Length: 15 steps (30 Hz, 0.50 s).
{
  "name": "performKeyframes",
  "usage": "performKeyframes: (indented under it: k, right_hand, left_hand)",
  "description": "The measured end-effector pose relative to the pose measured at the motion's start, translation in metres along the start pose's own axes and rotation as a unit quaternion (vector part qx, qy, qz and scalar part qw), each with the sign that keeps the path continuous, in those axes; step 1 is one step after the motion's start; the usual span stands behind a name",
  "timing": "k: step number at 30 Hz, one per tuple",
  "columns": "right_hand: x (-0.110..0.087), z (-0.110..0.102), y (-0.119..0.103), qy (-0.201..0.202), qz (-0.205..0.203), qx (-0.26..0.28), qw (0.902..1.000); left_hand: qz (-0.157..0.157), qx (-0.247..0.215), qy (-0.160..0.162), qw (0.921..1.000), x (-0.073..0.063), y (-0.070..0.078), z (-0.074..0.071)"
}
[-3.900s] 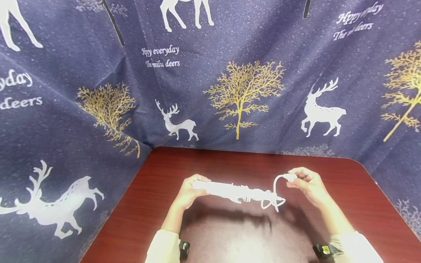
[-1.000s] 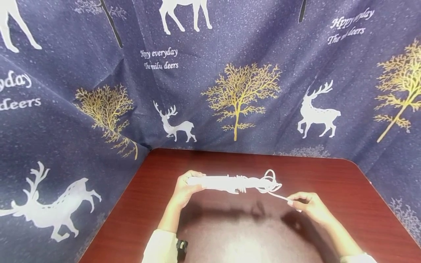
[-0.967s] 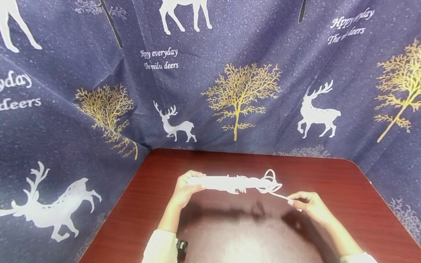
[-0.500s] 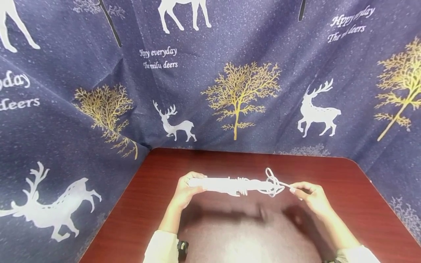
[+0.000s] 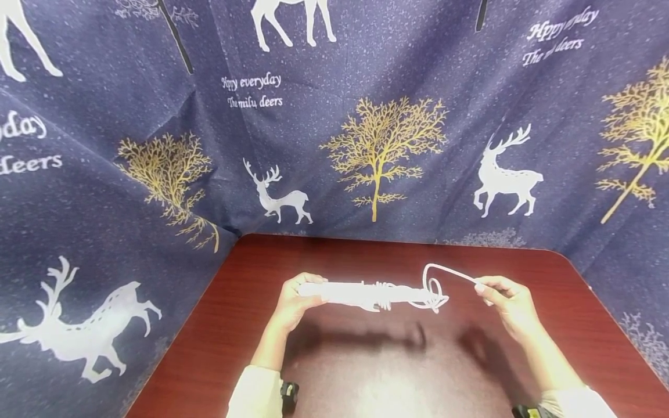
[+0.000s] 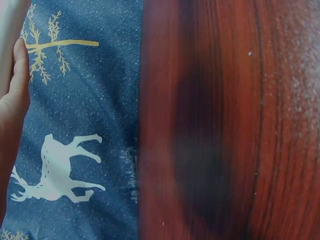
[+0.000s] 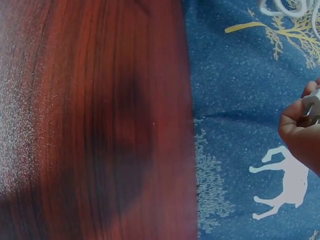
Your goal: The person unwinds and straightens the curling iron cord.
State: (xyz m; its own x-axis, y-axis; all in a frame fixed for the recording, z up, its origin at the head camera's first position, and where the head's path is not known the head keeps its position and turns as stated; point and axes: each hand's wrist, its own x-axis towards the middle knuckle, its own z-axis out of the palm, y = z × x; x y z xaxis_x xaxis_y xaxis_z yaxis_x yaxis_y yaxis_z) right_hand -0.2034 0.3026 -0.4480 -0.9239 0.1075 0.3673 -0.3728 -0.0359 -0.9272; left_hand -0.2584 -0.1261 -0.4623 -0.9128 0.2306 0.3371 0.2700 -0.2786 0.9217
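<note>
A long white power strip [image 5: 345,294], washed out by bright light, is held level above the table in the head view. My left hand [image 5: 294,302] grips its left end, thumb in front and fingers behind. White cord [image 5: 384,296] is wound round the strip's right part, with loose loops at the far right end. From those loops a length of cord arches over to my right hand [image 5: 514,307], which pinches its end between thumb and fingers. In the right wrist view that hand holds a whitish plug [image 7: 313,103], partly cut off by the frame edge.
Below both hands is a red-brown wooden table [image 5: 272,255] with a bright glare at its near side. A dark blue cloth [image 5: 324,139] printed with deer and trees hangs behind and to the left. A dark wrist device [image 5: 289,392] sits at the left sleeve.
My right hand has moved up and to the right over the last second, drawing out a longer stretch of cord from the loops. My left hand keeps its grip on the strip almost in place.
</note>
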Motion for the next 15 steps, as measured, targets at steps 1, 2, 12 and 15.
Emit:
performKeyframes:
  k: [1,2,12,15]
  right_hand:
    - [0.0,0.0,-0.001,-0.003,-0.001,0.013,0.9999]
    - [-0.001,0.0,-0.002,-0.006,-0.003,0.025,0.9997]
    - [-0.008,-0.004,-0.007,-0.061,-0.026,0.087,0.994]
    - [-0.011,-0.006,-0.008,-0.063,-0.019,0.099,0.9929]
  left_hand:
    - [-0.002,0.001,0.0,1.0,0.0,0.0,0.0]
    - [-0.004,0.002,0.001,1.0,0.0,0.0,0.0]
    - [-0.024,-0.004,0.019,0.9995,0.001,0.0,0.0]
    - [-0.017,-0.009,0.014,0.9997,-0.001,0.005,0.002]
